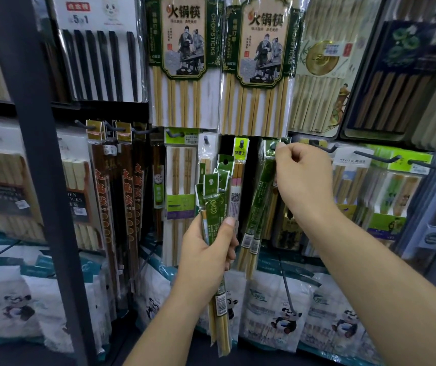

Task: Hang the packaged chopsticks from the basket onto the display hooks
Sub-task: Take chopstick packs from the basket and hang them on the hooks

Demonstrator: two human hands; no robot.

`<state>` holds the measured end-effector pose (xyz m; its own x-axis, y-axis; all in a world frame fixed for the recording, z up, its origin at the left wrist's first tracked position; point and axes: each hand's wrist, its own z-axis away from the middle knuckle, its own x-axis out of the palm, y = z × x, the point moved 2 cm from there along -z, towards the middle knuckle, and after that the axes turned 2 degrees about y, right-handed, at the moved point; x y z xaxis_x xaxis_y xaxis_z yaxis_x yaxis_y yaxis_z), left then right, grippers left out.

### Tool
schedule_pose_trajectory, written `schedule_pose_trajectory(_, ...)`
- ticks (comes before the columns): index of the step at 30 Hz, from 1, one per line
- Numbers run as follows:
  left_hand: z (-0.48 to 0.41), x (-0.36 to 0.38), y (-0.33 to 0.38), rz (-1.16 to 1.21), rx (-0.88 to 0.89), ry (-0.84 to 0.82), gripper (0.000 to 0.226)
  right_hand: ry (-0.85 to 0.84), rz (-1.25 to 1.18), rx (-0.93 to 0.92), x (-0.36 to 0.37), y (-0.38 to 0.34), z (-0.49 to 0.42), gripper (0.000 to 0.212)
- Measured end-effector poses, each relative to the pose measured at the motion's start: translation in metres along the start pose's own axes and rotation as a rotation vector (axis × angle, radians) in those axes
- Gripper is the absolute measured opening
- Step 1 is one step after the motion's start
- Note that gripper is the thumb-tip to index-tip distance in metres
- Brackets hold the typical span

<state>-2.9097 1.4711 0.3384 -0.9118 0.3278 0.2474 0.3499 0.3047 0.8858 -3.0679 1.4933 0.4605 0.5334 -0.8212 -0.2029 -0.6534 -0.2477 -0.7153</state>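
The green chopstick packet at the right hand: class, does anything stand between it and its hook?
Nothing visible does. The right hand pinches the green packet's header right at the hook, among matching packets. The left hand holds the spare bundle lower left, clear of it.

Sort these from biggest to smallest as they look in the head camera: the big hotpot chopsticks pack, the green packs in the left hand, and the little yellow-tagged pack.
1. Big hotpot chopsticks pack.
2. Green packs held in the left hand, though nearness inflates them.
3. Yellow-tagged pack.
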Motion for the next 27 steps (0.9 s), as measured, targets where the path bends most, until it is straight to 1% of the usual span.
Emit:
schedule_pose_trajectory(2,0.000,0.000,-0.001,0.003,0.004,-0.002,0.022,0.019,0.028,-0.039,0.000,-0.001,-0.001,0.052)
schedule_pose_trajectory(5,-0.001,0.001,-0.002,-0.004,0.009,-0.003,0.024,0.003,0.095,-0.057,0.001,0.002,-0.001,0.052)
schedule_pose_trajectory(10,-0.002,0.000,-0.004,-0.004,0.006,-0.012,0.023,0.001,0.351,-0.118,0.003,0.006,0.000,0.038)
schedule_pose_trajectory(13,-0.002,-0.001,-0.005,0.015,-0.005,-0.013,0.016,0.008,0.504,-0.124,0.004,0.010,0.007,0.031)
schedule_pose_trajectory(15,-0.003,-0.001,-0.007,0.042,-0.013,-0.013,0.013,0.029,0.516,-0.124,0.002,0.012,0.012,0.027)
schedule_pose_trajectory(17,-0.003,0.000,-0.008,0.049,0.000,-0.026,0.019,0.022,0.400,-0.141,0.000,0.011,0.020,0.024)
schedule_pose_trajectory(18,-0.003,0.001,-0.008,0.050,0.009,-0.041,0.020,-0.016,0.292,-0.156,0.001,0.009,0.026,0.022)
schedule_pose_trajectory(20,-0.004,0.004,-0.008,0.069,0.021,-0.069,0.014,-0.147,0.059,-0.160,0.005,0.004,0.039,0.019)
schedule_pose_trajectory(21,-0.004,0.005,-0.007,0.091,0.023,-0.078,0.012,-0.213,-0.033,-0.134,0.008,0.001,0.044,0.018)
schedule_pose_trajectory(22,-0.004,0.006,-0.006,0.116,0.025,-0.083,0.016,-0.255,-0.094,-0.100,0.010,0.000,0.048,0.017)
schedule_pose_trajectory(25,-0.004,0.006,-0.005,0.159,0.026,-0.077,0.029,-0.286,-0.232,-0.006,0.011,-0.002,0.051,0.019)
schedule_pose_trajectory(27,-0.004,0.005,-0.004,0.153,0.036,-0.067,0.026,-0.310,-0.329,0.043,0.010,-0.002,0.053,0.023)
